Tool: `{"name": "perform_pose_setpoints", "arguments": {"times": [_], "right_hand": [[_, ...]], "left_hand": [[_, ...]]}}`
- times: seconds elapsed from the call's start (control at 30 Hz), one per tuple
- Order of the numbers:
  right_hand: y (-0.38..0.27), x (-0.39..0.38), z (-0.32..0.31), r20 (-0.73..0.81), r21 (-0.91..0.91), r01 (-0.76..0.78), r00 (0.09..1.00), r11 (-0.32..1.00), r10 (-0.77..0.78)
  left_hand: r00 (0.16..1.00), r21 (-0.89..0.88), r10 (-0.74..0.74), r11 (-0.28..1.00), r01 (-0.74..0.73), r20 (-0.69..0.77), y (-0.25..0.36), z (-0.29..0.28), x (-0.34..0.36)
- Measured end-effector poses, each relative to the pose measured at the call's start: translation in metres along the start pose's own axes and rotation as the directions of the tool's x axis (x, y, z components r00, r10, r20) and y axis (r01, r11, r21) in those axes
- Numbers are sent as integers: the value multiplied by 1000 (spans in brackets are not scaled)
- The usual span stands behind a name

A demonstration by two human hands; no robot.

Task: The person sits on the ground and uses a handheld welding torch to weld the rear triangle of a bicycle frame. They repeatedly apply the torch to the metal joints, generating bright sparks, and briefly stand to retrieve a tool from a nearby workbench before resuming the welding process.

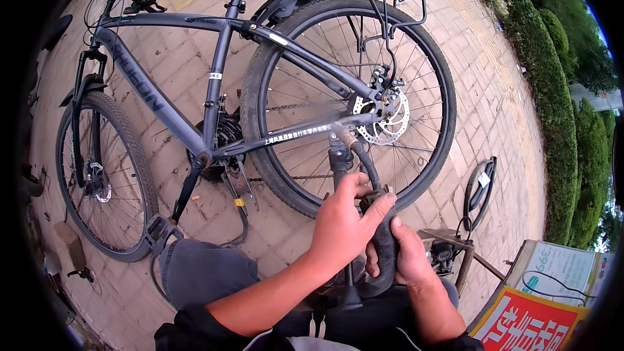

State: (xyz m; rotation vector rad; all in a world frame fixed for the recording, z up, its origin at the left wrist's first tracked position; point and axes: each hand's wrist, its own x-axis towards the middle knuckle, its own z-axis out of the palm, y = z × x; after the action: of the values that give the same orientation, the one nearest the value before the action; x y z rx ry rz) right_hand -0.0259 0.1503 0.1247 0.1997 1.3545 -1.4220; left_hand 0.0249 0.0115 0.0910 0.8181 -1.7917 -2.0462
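Note:
Both of my hands are on a thick, dark rubber tube (385, 242) that bends in a loop above my lap. My left hand (348, 221) curls over its upper part, with thumb and forefinger at the tube. My right hand (411, 253) grips it lower down, thumb along its side and fingertips showing past its left edge. A thinner dark length runs up from my hands to a worn, brownish end (347, 136) near the bike frame; how it joins the tube is unclear. Behind my hands the black kickstand (340, 157) hangs from the grey bicycle (153, 105).
The bicycle's rear wheel (448, 104), with a brake disc (396, 123), stands just ahead. A black looped tube (473, 195) lies on the brick paving at right. Beside it is a small wooden stand (467, 263). A red sign (520, 322) is at lower right, a hedge (552, 123) beyond.

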Motion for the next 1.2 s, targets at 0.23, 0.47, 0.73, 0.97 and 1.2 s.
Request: {"name": "perform_pose_setpoints", "arguments": {"times": [0.23,0.47,0.73,0.97,1.2], "right_hand": [[-25,8,-5,-127,-82,-111,987,990,100],[-25,22,6,-104,6,-186,977,983,186],[-18,28,10,-47,103,-180,982,978,186],[-19,30,12,-88,88,-188,977,978,196],[-21,30,15,-97,106,-185,976,977,195]], "left_hand": [[971,281,152,939,-199,182,1,-5,9],[985,286,164,943,-170,47,-9,1,15],[993,223,117,969,-110,-17,-9,0,15],[993,223,114,969,-104,-32,-9,2,15],[997,224,74,973,-64,-34,-10,2,15]]}}
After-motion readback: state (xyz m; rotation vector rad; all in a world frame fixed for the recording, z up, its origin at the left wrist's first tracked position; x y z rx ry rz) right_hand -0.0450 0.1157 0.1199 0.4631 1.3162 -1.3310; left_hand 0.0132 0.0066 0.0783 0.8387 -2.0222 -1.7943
